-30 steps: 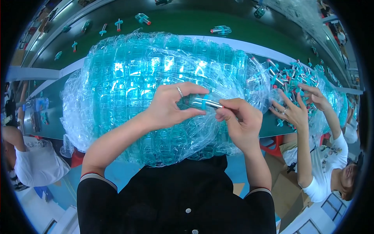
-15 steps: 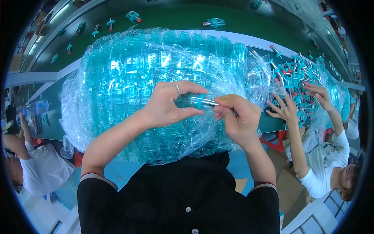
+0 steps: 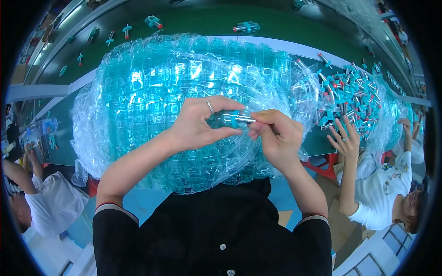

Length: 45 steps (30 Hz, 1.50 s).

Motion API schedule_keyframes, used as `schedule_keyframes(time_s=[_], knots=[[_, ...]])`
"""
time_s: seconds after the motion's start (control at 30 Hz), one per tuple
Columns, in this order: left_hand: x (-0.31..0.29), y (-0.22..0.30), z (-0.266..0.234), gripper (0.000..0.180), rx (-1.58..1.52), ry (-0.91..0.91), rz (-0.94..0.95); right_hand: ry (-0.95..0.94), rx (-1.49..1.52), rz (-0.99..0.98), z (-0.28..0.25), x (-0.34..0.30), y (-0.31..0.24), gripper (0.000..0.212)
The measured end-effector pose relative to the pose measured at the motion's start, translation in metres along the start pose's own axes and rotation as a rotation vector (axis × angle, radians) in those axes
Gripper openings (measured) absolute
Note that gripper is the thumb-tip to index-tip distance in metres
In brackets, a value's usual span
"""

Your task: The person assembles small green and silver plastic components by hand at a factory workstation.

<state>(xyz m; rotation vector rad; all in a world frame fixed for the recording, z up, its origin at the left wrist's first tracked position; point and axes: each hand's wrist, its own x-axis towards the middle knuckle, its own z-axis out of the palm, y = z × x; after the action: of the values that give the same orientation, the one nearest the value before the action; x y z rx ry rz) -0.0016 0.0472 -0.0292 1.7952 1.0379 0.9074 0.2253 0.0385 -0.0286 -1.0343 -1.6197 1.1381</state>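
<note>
My left hand, a ring on one finger, curls its thumb and fingers around a small clear teal plastic bottle. From the right, my right hand pinches the end of a silver rod with a teal collar. The rod lies sideways with its collar end inside the mouth of the bottle. Both hands are above a large wrapped bundle of clear teal bottles, stacked in rows under clear plastic film.
Right of the bundle lies a heap of silver rods with teal collars and red tips. Beyond, a green conveyor belt carries scattered bottles and rods. A co-worker's hand is near the heap; another person sits at left.
My right hand has shifted slightly left, and the rod sits deeper in the bottle. Pieces on the belt have drifted left. The right co-worker's hands have moved away from the heap.
</note>
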Motion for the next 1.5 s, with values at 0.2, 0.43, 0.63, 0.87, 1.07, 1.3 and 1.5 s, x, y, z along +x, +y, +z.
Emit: schedule_keyframes(time_s=[0.2, 0.43, 0.63, 0.87, 1.07, 1.3, 1.5], knots=[[0.003, 0.004, -0.005, 0.046, -0.034, -0.004, -0.059, -0.149, 0.351, 0.231, -0.019, 0.009, -0.003, 0.011], [0.003, 0.005, -0.003, 0.046, -0.084, -0.042, -0.049, -0.224, 0.438, 0.297, -0.02, 0.013, 0.001, 0.01], [0.0, 0.0, -0.001, 0.046, -0.083, -0.029, -0.022, -0.234, 0.405, 0.317, -0.017, 0.011, 0.004, 0.012], [0.005, 0.01, -0.015, 0.053, 0.181, 0.149, 0.221, -0.247, 0.274, 0.305, -0.037, 0.042, -0.023, 0.012], [0.02, 0.041, -0.109, 0.039, 0.632, 0.309, -0.209, 0.085, 0.276, 0.413, -0.098, 0.124, 0.022, 0.014], [-0.008, -0.005, -0.094, 0.042, 0.934, 0.089, -0.243, 0.23, -0.705, 0.081, -0.048, 0.159, 0.033, 0.04], [-0.011, 0.004, -0.091, 0.029, 0.75, 0.18, -0.127, -0.257, -0.881, -0.428, 0.023, 0.08, 0.038, 0.043]])
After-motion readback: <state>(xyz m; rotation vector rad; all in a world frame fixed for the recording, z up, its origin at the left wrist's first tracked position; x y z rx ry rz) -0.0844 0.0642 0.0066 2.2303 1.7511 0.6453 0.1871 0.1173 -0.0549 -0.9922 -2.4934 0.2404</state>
